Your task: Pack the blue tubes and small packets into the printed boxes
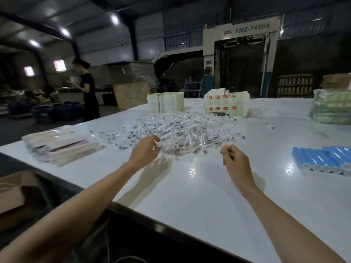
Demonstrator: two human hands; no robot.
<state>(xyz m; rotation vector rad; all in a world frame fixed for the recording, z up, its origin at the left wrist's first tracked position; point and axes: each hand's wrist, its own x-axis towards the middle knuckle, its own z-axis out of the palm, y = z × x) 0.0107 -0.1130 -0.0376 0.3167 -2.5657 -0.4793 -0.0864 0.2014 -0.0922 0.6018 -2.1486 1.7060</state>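
A wide heap of small clear packets (176, 130) covers the middle of the white table (199, 186). My left hand (145, 151) is at the heap's near edge and pinches a small packet (157, 143) between its fingertips. My right hand (234, 160) hovers over bare table to the right of the heap, fingers curled, pinching a tiny orange-tipped piece (225, 144). Blue tubes (326, 158) with white caps lie in a row at the right edge. Printed boxes with orange marks (226, 104) are stacked behind the heap.
A pale green stack of flat boxes (165, 102) stands at the back, another green bundle (332, 109) at far right. Wrapped flat packs (58, 144) lie at the left. A cardboard box (13, 194) sits below the table's left edge. A person in black (88, 92) stands beyond the table.
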